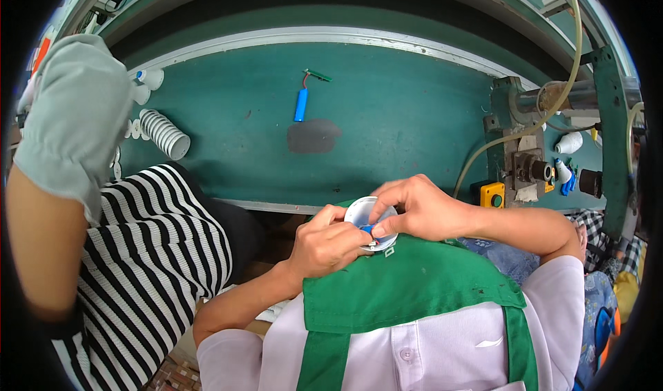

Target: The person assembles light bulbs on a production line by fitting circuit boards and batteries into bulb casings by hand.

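Note:
In front of my green apron, a white cup-shaped housing (351,215) is held between my two hands, its open side up. My left hand (327,243) is closed around its near left side, with the fingertips at the rim. My right hand (423,212) reaches in from the right, thumb and forefinger pinched inside the cup at a small blue cylindrical cell (367,229). Fingers hide most of the cell. On the bench beyond, another blue cylindrical cell (301,106) lies wired to a narrow green circuit board (318,75).
At left, a co-worker's gloved arm (76,115) and striped top (152,232) sit beside stacked white cups (164,134) and small white discs (136,129). To the right stands a metal press (528,167) with a hose and a yellow button box (492,196).

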`<state>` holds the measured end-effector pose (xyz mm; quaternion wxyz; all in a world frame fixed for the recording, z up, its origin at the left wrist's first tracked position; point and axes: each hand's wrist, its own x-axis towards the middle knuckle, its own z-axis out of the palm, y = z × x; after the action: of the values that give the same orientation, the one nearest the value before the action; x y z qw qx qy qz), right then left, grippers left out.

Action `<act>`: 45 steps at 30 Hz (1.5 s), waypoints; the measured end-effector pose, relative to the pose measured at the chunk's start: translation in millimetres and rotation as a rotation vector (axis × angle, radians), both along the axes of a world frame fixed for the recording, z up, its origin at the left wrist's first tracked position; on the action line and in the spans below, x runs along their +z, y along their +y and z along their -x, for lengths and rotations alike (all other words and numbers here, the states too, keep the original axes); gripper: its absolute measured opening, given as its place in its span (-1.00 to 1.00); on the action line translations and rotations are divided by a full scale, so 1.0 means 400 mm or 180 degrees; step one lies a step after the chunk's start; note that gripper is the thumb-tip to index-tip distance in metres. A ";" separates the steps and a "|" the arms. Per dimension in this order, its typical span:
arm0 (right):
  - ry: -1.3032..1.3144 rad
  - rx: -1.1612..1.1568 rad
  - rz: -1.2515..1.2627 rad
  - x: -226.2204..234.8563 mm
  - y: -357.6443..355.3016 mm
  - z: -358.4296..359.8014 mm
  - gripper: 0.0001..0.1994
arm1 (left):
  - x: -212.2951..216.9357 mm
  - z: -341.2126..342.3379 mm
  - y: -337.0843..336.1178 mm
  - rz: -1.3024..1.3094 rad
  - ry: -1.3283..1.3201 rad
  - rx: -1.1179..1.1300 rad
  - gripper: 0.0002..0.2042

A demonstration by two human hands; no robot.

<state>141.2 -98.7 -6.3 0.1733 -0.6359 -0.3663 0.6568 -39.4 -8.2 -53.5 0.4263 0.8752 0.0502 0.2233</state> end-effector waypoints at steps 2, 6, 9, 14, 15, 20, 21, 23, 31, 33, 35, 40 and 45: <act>-0.0009 -0.0442 -0.1226 -0.022 -0.034 0.011 -0.85 | -0.001 -0.002 -0.008 -0.0065 -0.0155 0.0000 -0.79; 0.0392 -0.0566 -0.0997 -0.049 -0.052 0.006 -0.85 | 0.006 -0.012 -0.016 -0.0334 -0.0313 0.0045 -0.85; 0.0397 -0.0354 -0.1011 -0.049 -0.057 0.000 -0.82 | 0.007 -0.009 -0.023 -0.0414 -0.0332 0.0015 -0.86; -0.0332 -0.0918 -0.1032 -0.038 -0.071 0.017 -0.68 | 0.009 -0.011 -0.021 -0.0505 -0.0267 -0.0042 -0.86; 0.0051 -0.1175 -0.0782 -0.038 -0.078 0.021 -0.64 | 0.008 -0.012 -0.024 -0.0462 -0.0295 -0.0027 -0.86; 0.0913 -0.0226 -0.0191 -0.043 -0.068 -0.011 -0.61 | 0.007 -0.011 -0.029 -0.0432 -0.0425 -0.0030 -0.85; 0.0864 -0.0136 -0.0226 -0.041 -0.071 -0.013 -0.61 | 0.006 -0.012 -0.031 -0.0458 -0.0449 -0.0040 -0.85; 0.0811 -0.0050 -0.0256 -0.035 -0.071 -0.011 -0.61 | 0.004 -0.012 -0.036 -0.0508 -0.0504 -0.0018 -0.85; 0.0693 0.0019 -0.0318 -0.034 -0.077 -0.004 -0.70 | 0.000 -0.006 -0.055 -0.0628 -0.0647 0.0040 -0.86; 0.0490 0.0183 -0.0220 -0.022 -0.058 -0.001 -0.70 | 0.000 -0.006 -0.059 -0.0582 -0.0682 0.0049 -0.85; 0.0285 0.0346 -0.0130 -0.023 -0.049 -0.003 -0.70 | 0.002 -0.004 -0.065 -0.0698 -0.0570 0.0138 -0.85; 0.0779 0.0270 0.0076 -0.046 -0.076 -0.019 -0.69 | 0.010 -0.010 -0.069 -0.0712 -0.0548 -0.0011 -0.87; 0.0450 0.0538 -0.0222 -0.041 -0.053 -0.013 -0.71 | 0.011 -0.012 -0.075 -0.0871 -0.0419 -0.0066 -0.89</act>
<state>146.6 -120.0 -22.7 0.1646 -0.5484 -0.4281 0.6992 -34.4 -38.2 -49.0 0.3077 0.9090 -0.0178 0.2805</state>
